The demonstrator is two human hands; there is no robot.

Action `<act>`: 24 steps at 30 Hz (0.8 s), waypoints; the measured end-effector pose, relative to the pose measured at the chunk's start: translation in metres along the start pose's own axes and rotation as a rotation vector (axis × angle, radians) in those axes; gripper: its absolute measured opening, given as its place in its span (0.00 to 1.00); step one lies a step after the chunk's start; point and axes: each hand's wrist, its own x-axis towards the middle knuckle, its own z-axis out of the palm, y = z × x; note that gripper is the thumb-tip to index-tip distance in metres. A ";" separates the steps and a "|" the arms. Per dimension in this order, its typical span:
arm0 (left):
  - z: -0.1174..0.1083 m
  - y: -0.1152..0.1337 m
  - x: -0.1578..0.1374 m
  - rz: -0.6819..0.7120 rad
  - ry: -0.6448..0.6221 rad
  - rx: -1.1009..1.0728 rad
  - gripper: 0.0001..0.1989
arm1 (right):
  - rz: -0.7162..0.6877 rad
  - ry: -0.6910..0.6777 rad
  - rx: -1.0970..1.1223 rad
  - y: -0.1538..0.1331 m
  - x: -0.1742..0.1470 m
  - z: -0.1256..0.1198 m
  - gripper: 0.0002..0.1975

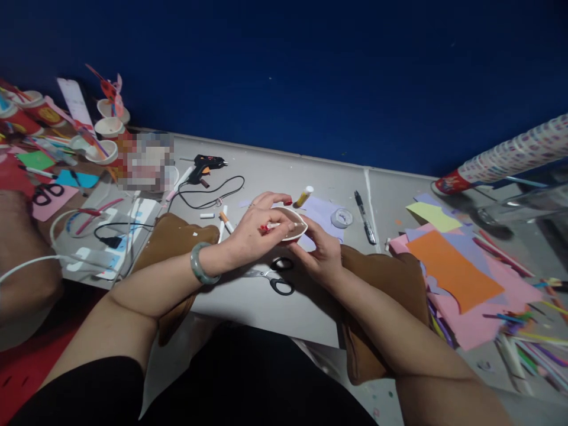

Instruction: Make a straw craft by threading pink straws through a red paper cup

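Note:
A paper cup (298,228), white inside with some red outside, is between my two hands, its rim squeezed to a pointed oval. My left hand (261,223) closes on the cup's left side, the thumb and fingers at the rim. From the right, my right hand (323,255) grips the cup, thumb below and fingers behind. Just behind the cup stands a yellow glue stick (303,197) with a white cap. Black-handled scissors (283,286) lie on the table below my hands. The cup's lower part is hidden by my hands.
A glue gun (206,167) with its cord lies behind left. Tape (341,218) and a pen (364,219) lie to the right, before coloured paper (457,269) and stacked cups (501,155). Another person's arm (29,254) and a power strip (110,248) are at left.

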 end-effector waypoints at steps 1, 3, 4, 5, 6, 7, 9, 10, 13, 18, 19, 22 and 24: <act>0.000 0.000 0.000 -0.002 0.007 0.009 0.07 | -0.017 -0.004 -0.005 0.000 0.000 -0.001 0.28; 0.000 -0.001 0.000 -0.007 0.023 0.014 0.07 | -0.029 -0.022 0.010 0.001 0.000 -0.002 0.29; 0.000 -0.002 0.000 -0.009 0.031 0.011 0.08 | -0.020 -0.031 0.037 0.000 0.000 -0.003 0.28; 0.001 -0.002 0.000 -0.009 0.040 0.005 0.08 | -0.004 -0.034 0.073 0.000 0.001 -0.004 0.25; 0.001 -0.003 0.001 -0.006 0.049 0.000 0.08 | 0.017 -0.026 0.112 -0.001 0.003 -0.005 0.23; 0.001 -0.003 0.001 -0.003 0.055 -0.005 0.08 | 0.044 -0.005 0.148 -0.002 0.004 -0.006 0.20; 0.001 -0.004 0.001 -0.002 0.055 -0.012 0.08 | 0.094 0.060 0.189 -0.004 0.008 -0.007 0.15; 0.001 -0.005 0.001 -0.008 0.048 -0.018 0.09 | 0.113 0.092 0.193 -0.004 0.010 -0.007 0.13; 0.000 -0.007 0.002 -0.064 0.005 -0.065 0.09 | 0.151 0.139 0.196 -0.005 0.015 -0.008 0.08; -0.002 -0.010 0.006 -0.166 -0.098 -0.152 0.09 | 0.193 0.133 0.290 -0.003 0.017 -0.008 0.06; -0.003 -0.010 0.006 -0.168 -0.116 -0.158 0.09 | 0.199 0.129 0.302 -0.002 0.017 -0.008 0.06; -0.005 -0.008 0.008 -0.170 -0.159 -0.170 0.09 | 0.201 0.121 0.314 -0.002 0.016 -0.008 0.06; -0.007 -0.006 0.008 -0.172 -0.188 -0.184 0.09 | 0.188 0.125 0.312 -0.003 0.015 -0.008 0.05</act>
